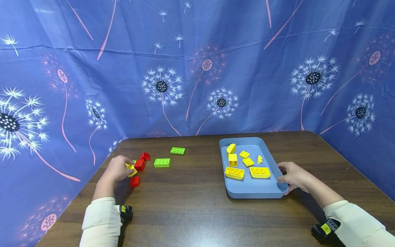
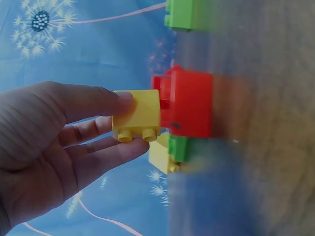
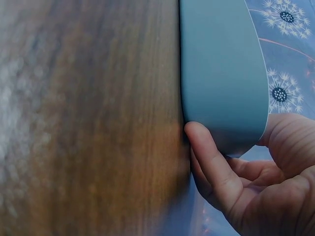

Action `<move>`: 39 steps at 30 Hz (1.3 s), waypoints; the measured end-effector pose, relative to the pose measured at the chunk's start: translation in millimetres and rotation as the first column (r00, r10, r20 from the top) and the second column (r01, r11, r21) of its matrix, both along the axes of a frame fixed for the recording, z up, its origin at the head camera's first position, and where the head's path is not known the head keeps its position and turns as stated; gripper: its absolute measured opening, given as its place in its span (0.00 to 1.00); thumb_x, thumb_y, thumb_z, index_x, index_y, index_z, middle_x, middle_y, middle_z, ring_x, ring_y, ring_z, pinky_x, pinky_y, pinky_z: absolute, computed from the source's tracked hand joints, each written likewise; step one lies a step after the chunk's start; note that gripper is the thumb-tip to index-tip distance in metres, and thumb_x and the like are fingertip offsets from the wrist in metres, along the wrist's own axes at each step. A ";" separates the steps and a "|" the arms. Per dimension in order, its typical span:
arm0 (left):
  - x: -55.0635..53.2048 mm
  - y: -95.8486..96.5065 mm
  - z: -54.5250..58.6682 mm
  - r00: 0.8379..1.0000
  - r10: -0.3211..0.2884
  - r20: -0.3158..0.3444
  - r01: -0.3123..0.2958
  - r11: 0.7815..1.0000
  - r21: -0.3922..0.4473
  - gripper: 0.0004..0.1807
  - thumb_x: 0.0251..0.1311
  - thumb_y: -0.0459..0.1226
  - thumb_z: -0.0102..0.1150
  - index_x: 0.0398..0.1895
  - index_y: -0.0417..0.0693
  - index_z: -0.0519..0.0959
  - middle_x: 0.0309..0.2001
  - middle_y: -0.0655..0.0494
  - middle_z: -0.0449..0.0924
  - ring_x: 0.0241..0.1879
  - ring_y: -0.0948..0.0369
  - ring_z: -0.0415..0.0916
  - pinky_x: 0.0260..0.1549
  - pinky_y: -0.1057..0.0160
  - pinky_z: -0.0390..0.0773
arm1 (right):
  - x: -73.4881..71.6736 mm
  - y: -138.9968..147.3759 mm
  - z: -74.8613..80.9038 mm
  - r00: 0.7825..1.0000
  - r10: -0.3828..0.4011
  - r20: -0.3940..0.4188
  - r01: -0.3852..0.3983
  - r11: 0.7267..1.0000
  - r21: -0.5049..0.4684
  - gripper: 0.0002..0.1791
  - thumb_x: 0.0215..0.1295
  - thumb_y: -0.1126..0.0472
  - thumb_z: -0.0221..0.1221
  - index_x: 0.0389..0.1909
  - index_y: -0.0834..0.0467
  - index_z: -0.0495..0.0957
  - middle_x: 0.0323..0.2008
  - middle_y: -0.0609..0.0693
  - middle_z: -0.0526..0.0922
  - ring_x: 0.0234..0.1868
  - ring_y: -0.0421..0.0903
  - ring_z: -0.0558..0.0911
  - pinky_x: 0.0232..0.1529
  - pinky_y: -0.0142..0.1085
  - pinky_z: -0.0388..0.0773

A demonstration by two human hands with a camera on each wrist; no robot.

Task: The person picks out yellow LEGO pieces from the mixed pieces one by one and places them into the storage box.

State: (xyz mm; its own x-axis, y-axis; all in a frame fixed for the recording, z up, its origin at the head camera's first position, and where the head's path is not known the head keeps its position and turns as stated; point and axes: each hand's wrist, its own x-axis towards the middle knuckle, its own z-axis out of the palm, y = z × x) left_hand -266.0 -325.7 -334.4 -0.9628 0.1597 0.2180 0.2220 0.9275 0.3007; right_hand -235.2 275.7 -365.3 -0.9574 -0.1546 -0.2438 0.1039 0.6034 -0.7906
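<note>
My left hand (image 1: 115,168) pinches a yellow toy brick (image 2: 142,109) between thumb and fingers at the left of the table. In the left wrist view the brick's studs point down in the picture. Just beyond it are a red brick (image 2: 192,103), another yellow brick (image 2: 160,158) and a bit of green. The head view has red bricks (image 1: 140,165) right beside this hand. Over on the right, my right hand (image 1: 294,176) grips the near right corner of a blue tray (image 1: 247,194), thumb at the rim and fingers against the outer wall. Several yellow bricks (image 1: 260,172) lie inside the tray.
Two green bricks, one flat (image 1: 177,150) and one nearer (image 1: 162,163), lie right of the red ones. Another red brick (image 1: 134,181) sits nearer the front. The brown wooden table (image 1: 191,206) ends at a blue dandelion-patterned cloth (image 1: 191,85).
</note>
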 end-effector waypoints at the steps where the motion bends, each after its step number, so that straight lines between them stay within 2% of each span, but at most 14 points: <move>1: 0.6 0.6 1.3 1.000 -0.004 -0.016 0.004 1.000 -0.001 0.12 0.46 0.29 0.69 0.35 0.30 0.84 0.38 0.34 0.81 0.38 0.42 0.77 0.40 0.44 0.77 | 0.1 0.0 -0.1 1.000 0.001 0.000 -0.001 1.000 -0.002 0.35 0.60 0.74 0.58 0.63 0.82 0.53 0.54 0.81 0.63 0.36 0.54 0.82 0.29 0.47 0.83; 10: 5.1 13.0 16.1 0.990 -0.072 -0.122 0.067 0.997 -0.040 0.10 0.46 0.29 0.68 0.34 0.31 0.85 0.35 0.39 0.80 0.35 0.47 0.76 0.35 0.46 0.76 | 0.1 -0.1 0.3 1.000 0.000 0.002 0.000 1.000 -0.006 0.35 0.60 0.74 0.58 0.64 0.82 0.52 0.55 0.81 0.62 0.36 0.54 0.82 0.29 0.47 0.83; 19: 8.7 41.6 28.0 0.973 -0.139 -0.183 0.132 0.990 -0.052 0.08 0.48 0.29 0.69 0.33 0.34 0.85 0.35 0.43 0.80 0.37 0.46 0.76 0.39 0.45 0.76 | 0.6 -0.3 1.3 1.000 0.003 0.001 -0.003 1.000 -0.012 0.35 0.59 0.75 0.58 0.63 0.82 0.53 0.53 0.80 0.65 0.36 0.54 0.82 0.28 0.47 0.83; 28: 7.6 70.6 30.0 0.949 -0.211 -0.236 0.208 0.977 -0.037 0.09 0.46 0.28 0.70 0.34 0.35 0.84 0.35 0.45 0.79 0.37 0.47 0.78 0.39 0.47 0.78 | -0.5 0.4 -1.4 1.000 -0.008 0.019 0.008 1.000 0.002 0.35 0.60 0.74 0.59 0.63 0.81 0.53 0.53 0.80 0.64 0.35 0.53 0.82 0.29 0.46 0.83; 34: 5.5 84.5 25.8 0.951 -0.227 -0.210 0.224 0.974 -0.038 0.09 0.48 0.31 0.71 0.34 0.38 0.85 0.37 0.47 0.79 0.38 0.49 0.78 0.39 0.47 0.78 | 1.3 0.3 -2.5 1.000 -0.005 0.008 0.005 1.000 -0.001 0.34 0.59 0.74 0.59 0.63 0.81 0.54 0.53 0.79 0.66 0.33 0.52 0.82 0.28 0.46 0.83; 39: 2.1 95.3 23.7 0.936 -0.271 -0.224 0.267 0.962 -0.052 0.10 0.47 0.31 0.72 0.35 0.39 0.85 0.38 0.48 0.79 0.38 0.50 0.78 0.39 0.50 0.78 | 0.8 -0.7 -0.7 1.000 -0.006 -0.003 0.006 1.000 0.001 0.34 0.58 0.74 0.59 0.63 0.81 0.55 0.53 0.80 0.65 0.31 0.52 0.83 0.27 0.46 0.83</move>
